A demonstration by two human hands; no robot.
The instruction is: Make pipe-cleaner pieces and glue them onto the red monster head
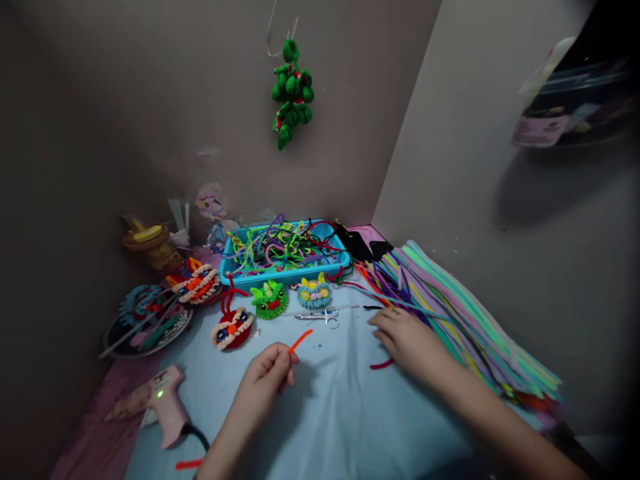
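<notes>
My left hand (270, 373) is closed, pinching a short orange pipe cleaner (301, 341) that points up and to the right. To the right, my right hand (403, 333) reaches low over the blue cloth, its fingers stretched out with nothing visible in them. Just beyond its fingertips lies a short black pipe cleaner piece (372, 307). A dark red pipe cleaner piece (381, 365) shows partly from under that hand. Small scissors (327, 317) rest between the hands, in front of a green animal-face ornament (270, 300) and a blue-and-yellow one (315, 293).
A blue tray (280, 275) of tangled pipe cleaners stands at the back. Long pipe cleaners (460, 307) are heaped right. On the left are a red ornament (233, 329), an orange-and-cream one (199, 285), a bowl (165, 343) and a glue gun (167, 403) with a lit green light.
</notes>
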